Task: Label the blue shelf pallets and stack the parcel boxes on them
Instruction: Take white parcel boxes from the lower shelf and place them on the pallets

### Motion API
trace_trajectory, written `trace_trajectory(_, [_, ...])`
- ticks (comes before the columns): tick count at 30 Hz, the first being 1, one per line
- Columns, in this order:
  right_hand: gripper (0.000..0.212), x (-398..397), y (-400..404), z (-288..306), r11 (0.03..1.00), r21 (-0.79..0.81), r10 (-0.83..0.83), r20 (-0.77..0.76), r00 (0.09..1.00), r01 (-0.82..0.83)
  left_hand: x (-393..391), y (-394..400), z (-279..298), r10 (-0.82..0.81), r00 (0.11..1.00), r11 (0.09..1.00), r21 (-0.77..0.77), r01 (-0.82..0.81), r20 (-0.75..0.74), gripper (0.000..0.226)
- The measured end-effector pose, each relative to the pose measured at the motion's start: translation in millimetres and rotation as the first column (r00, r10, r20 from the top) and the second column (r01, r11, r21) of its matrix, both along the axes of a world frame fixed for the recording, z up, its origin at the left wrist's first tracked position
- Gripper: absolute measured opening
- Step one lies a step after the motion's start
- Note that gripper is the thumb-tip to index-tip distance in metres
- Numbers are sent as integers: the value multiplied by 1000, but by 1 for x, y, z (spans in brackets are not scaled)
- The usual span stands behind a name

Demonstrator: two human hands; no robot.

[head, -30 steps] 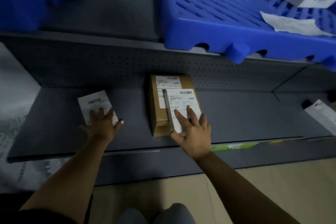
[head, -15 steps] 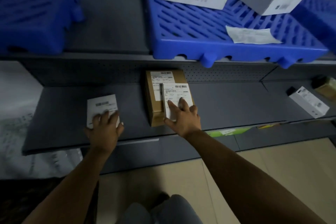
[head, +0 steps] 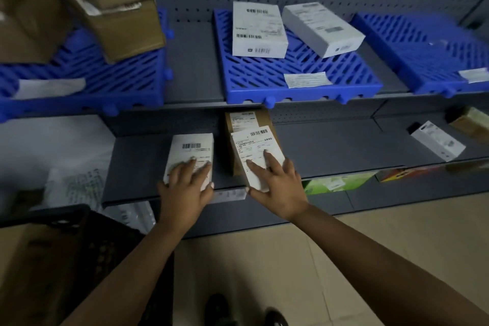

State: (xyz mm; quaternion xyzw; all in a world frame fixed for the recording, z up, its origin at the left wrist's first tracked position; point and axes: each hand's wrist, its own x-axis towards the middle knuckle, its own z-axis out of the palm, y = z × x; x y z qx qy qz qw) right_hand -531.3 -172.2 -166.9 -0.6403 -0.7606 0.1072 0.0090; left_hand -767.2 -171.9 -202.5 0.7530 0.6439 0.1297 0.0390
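- Two white parcels lie on the lower shelf, long axes running front to back: one under the left hand, the other under the right hand, leaning on a brown box.
- Both hands lie spread flat on top, thumbs at the near ends; I cannot tell if either truly grips.
- The middle blue pallet sits directly above, nearer the right hand; its overhanging front edge likely blocks a straight lift.

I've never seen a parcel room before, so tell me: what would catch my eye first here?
Probably the bright blue pallets lining the upper shelf, the middle one carrying two white boxes and a paper label. Below, on the grey lower shelf, the left hand and right hand each press flat on a white parcel.
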Motion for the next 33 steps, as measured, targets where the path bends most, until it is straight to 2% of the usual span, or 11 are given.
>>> trace_trajectory(4, [67, 22, -26, 13, 999, 27, 22, -26, 999, -22, 12, -34, 25, 2, 1000, 999, 50, -1, -11, 53])
trace_trajectory(8, [72, 48, -60, 36, 996, 77, 40, -33, 999, -37, 32, -76, 49, 5, 1000, 988, 151, -6, 5, 51])
trace_trajectory(14, [65, 100, -110, 86, 952, 288, 145, -112, 983, -107, 57, -130, 88, -64, 997, 929, 369, 41, 50, 47])
trace_trajectory(19, [68, 126, -130, 135, 899, 421, 213, -184, 960, -118, 81, -145, 140, -89, 994, 853, 519, 43, 62, 44])
trace_trajectory(26, [77, 143, -102, 192, 886, 463, 164, -256, 953, -29, 105, -119, 203, -34, 989, 834, 549, -50, 141, 48])
trace_trajectory(33, [83, 147, -18, 217, 894, 444, 56, -256, 965, 66, 113, -34, 234, -38, 991, 860, 509, -35, 132, 53])
